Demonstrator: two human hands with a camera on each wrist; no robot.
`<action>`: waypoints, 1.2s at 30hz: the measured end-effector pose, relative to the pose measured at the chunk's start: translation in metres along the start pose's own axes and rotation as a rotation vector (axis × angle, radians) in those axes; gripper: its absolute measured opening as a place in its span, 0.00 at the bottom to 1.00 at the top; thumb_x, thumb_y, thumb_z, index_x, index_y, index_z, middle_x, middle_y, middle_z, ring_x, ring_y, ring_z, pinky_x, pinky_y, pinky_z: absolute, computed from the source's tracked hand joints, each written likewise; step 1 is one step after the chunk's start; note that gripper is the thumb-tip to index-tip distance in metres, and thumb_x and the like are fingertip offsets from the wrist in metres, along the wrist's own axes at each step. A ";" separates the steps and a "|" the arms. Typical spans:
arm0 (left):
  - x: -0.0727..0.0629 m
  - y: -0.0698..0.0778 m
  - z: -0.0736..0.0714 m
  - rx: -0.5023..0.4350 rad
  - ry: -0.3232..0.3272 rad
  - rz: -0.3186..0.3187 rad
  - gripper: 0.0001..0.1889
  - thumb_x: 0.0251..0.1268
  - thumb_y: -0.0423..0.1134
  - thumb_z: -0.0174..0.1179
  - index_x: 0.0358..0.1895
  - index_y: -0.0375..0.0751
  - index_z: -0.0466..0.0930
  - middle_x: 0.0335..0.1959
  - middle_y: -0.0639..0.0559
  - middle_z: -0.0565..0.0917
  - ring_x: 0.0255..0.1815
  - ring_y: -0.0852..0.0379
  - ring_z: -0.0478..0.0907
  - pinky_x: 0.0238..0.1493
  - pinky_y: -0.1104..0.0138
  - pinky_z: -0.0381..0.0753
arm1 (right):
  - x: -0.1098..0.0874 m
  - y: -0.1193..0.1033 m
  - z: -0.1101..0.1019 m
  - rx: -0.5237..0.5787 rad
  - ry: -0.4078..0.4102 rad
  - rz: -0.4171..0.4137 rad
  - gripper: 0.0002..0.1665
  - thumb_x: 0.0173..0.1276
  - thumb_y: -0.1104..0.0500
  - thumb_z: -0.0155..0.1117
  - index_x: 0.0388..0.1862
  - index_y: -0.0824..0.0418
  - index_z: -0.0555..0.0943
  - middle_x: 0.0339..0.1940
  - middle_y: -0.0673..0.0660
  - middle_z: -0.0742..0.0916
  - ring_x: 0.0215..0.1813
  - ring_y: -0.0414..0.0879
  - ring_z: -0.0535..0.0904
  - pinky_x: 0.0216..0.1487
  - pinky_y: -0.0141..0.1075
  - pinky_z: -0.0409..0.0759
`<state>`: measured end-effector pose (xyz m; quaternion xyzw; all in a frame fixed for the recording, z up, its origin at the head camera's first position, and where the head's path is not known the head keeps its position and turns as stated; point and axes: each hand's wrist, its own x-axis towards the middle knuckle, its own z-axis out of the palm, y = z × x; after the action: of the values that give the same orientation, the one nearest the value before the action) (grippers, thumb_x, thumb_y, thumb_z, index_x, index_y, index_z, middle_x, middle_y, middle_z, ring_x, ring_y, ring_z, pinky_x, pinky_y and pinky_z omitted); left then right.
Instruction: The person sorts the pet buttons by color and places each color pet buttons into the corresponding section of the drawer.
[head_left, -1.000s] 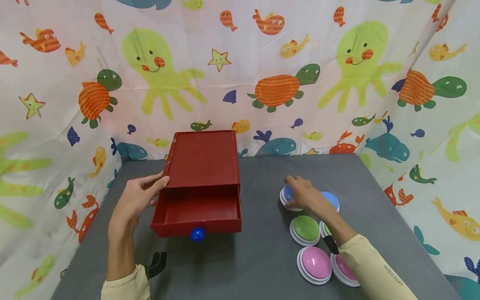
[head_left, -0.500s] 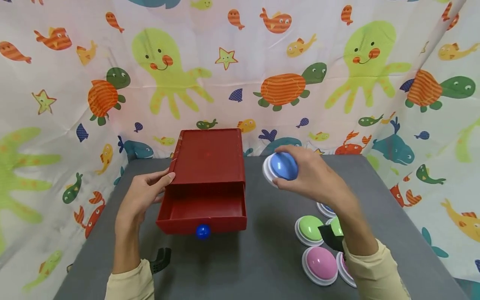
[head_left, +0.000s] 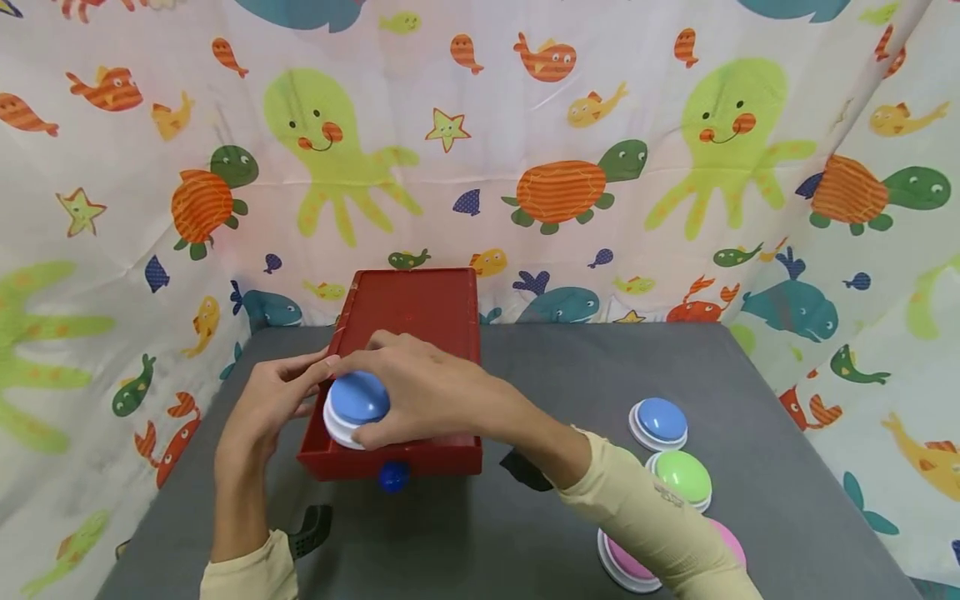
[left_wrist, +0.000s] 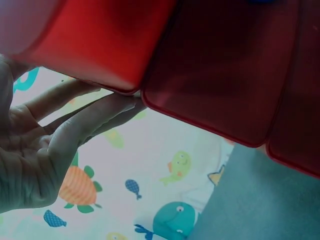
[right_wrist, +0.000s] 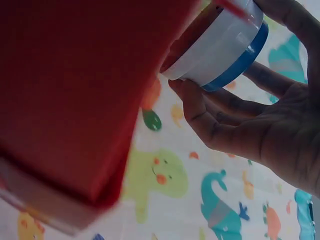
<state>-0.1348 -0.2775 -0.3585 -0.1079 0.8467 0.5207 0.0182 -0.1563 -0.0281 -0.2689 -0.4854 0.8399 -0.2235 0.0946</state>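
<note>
My right hand grips a domed blue push button with a white base, fingers and thumb around its rim. The button is over the left part of a pulled-out drawer with a blue ball knob. In the right wrist view the white base shows from its side and underside. The drawer belongs to a red drawer box. My left hand holds that box by its left side near the front edge. Fingers touch the box's edge in the left wrist view.
On the grey table, at right, lie another blue button, a green button and two pink buttons, one partly behind my right sleeve. A curtain with sea animals hangs behind and at the sides.
My right hand has picked up a blue button from the table, lifted it and carried it left to the drawer. The left hand stays at the red box.
</note>
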 end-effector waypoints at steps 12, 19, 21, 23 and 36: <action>0.000 -0.004 0.004 -0.027 0.016 0.046 0.39 0.74 0.65 0.57 0.78 0.44 0.69 0.76 0.35 0.73 0.71 0.31 0.78 0.62 0.48 0.84 | 0.015 -0.024 0.032 -0.255 0.111 0.127 0.38 0.65 0.35 0.73 0.68 0.52 0.81 0.55 0.51 0.86 0.50 0.42 0.82 0.47 0.31 0.88; -0.001 -0.004 0.001 -0.052 0.020 0.045 0.39 0.72 0.65 0.59 0.78 0.46 0.69 0.76 0.37 0.74 0.73 0.29 0.75 0.66 0.43 0.80 | 0.022 -0.029 0.052 -0.406 0.162 0.125 0.26 0.70 0.43 0.72 0.60 0.55 0.87 0.50 0.53 0.88 0.46 0.43 0.83 0.49 0.36 0.91; -0.002 -0.005 -0.001 -0.057 0.013 0.043 0.39 0.73 0.64 0.59 0.79 0.46 0.68 0.76 0.37 0.74 0.74 0.29 0.74 0.67 0.41 0.79 | 0.026 -0.027 0.056 -0.399 0.145 0.110 0.23 0.69 0.47 0.74 0.59 0.55 0.88 0.49 0.53 0.89 0.46 0.43 0.85 0.51 0.36 0.91; -0.001 -0.005 -0.001 -0.056 0.007 0.038 0.39 0.73 0.64 0.58 0.79 0.46 0.68 0.76 0.36 0.75 0.74 0.28 0.73 0.68 0.40 0.78 | 0.027 -0.023 0.058 -0.394 0.124 0.107 0.22 0.69 0.50 0.74 0.59 0.56 0.88 0.49 0.54 0.90 0.45 0.43 0.87 0.52 0.35 0.90; -0.001 -0.008 0.002 -0.064 0.015 0.028 0.38 0.74 0.64 0.58 0.79 0.47 0.68 0.77 0.36 0.72 0.75 0.28 0.72 0.68 0.39 0.78 | 0.017 -0.021 0.058 -0.367 0.043 0.123 0.22 0.72 0.49 0.70 0.60 0.58 0.88 0.49 0.56 0.90 0.43 0.45 0.91 0.48 0.37 0.92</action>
<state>-0.1323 -0.2796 -0.3664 -0.1005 0.8311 0.5469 0.0011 -0.1276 -0.0679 -0.3091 -0.4375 0.8965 -0.0705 0.0000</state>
